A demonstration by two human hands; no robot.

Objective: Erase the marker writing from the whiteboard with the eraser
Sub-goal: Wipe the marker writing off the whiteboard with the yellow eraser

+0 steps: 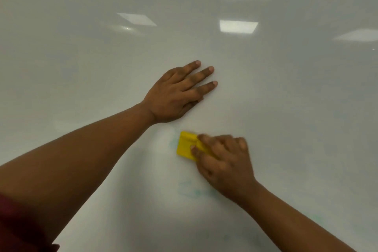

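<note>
**Whiteboard erasing: items in view**

1. Whiteboard (286,98): glossy white surface filling the whole view; rectangular ceiling lights (238,26) reflected across its upper part.

2. Eraser (185,145): yellow block, pressed flat against the board, low and slightly right of centre. Its left half is exposed; its right half is covered by the hand holding it.

3. Right hand (225,163): blurred. Its fingers (206,142) are curled over the eraser's top and right end, closed around it; thumb position not clear.

4. Left hand (173,94): laid flat on the board above and left of the eraser, apart from it, palm down. Fingers extended and slightly spread, holding nothing.

5. Marker writing (194,191): faint green smears, illegible, below the eraser and beside the right wrist; a paler green trace just left of the eraser and more at lower right.

6. Sleeve (18,229): dark red fabric, bottom left corner, on the left arm.
</note>
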